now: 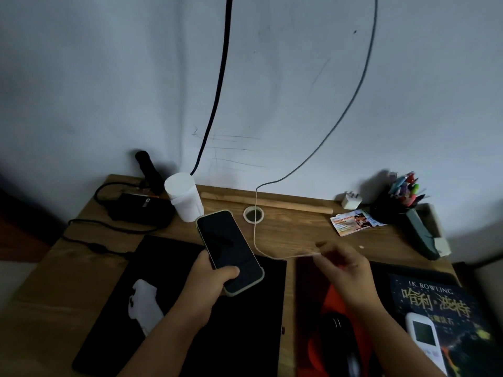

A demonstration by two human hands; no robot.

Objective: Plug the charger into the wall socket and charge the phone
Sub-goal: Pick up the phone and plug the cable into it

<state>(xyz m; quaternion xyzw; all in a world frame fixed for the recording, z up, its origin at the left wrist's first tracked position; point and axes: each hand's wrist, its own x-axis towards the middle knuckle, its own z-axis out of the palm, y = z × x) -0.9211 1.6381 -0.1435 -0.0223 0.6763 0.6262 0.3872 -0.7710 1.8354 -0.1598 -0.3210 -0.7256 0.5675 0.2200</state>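
My left hand [209, 278] grips a phone [228, 248] with a dark screen and a pale green case, held above the desk, its lower end in my palm. My right hand [345, 265] pinches the free end of a thin white charging cable [255, 229]; the fingers are blurred and the plug itself is hidden. The cable runs left from my fingers, rises beside a hole in the desk, then arcs up the wall out of view. A white charger adapter [351, 200] sits unplugged on the desk at the back right. No wall socket is visible.
A wooden desk [294, 229] stands against a white wall. A white cup [183, 195], black power brick [141, 209], pen holder [400, 202], cards [353, 222], book [441, 308], white remote [424, 338], black mat [163, 295] and a dark mouse [337, 330] lie around.
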